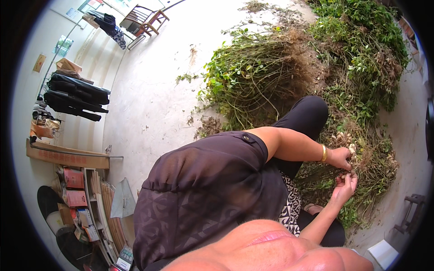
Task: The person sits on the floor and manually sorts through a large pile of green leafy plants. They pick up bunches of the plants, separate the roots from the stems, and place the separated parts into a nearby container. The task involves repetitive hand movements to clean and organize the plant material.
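Observation:
My left hand (340, 158), with a gold bracelet on the wrist, is closed around a peanut plant (317, 173) near its root end. Pale peanut pods (352, 149) hang beside its fingers. Just below it, my right hand (345, 188) has its fingertips pinched together on a small peanut pod (344, 175). The two hands almost touch. Under and beyond them spreads a heap of peanut plants (376, 169) with roots, leaves and pods, which hides part of what I hold.
A bundle of peanut plants (251, 71) lies beyond my bent knee (310, 110). More leafy plants (366, 50) are piled farther right. A wooden chair (145, 22) stands across the pale floor (152, 101). Hanging clothes (76, 96) and a long cardboard box (67, 154) line the left wall.

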Available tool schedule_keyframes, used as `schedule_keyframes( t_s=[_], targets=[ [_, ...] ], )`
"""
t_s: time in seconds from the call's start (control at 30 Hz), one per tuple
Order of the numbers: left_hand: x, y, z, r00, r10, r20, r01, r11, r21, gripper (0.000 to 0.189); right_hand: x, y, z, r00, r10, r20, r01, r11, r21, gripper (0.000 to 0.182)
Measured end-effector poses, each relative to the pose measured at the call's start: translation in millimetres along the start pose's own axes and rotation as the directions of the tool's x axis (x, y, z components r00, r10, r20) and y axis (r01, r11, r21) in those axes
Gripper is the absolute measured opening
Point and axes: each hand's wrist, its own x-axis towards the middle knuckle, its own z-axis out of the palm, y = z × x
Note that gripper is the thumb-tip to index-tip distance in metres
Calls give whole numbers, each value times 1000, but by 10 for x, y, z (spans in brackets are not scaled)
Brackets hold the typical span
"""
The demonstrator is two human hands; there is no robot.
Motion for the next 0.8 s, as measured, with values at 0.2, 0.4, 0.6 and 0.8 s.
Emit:
schedule_keyframes(
  t_s=[0.2,0.4,0.6,0.8],
  targets=[
    [-14,-31,-2,998,58,-20,-59,998,-14,38,4,14,-32,1000,-11,-7,11,1000,0,22],
    [-6,-28,12,999,44,-19,-45,998,-44,42,9,24,-74,1000,8,-13,-8,1000,-15,21],
    [-24,43,-39,1000,8,11,-9,1000,8,45,15,35,-119,1000,12,-12,-13,1000,-24,17],
    [0,-11,-16,999,36,-2,-36,999,14,46,4,22,-93,1000,8,-5,-8,999,-37,16]
  ],
)
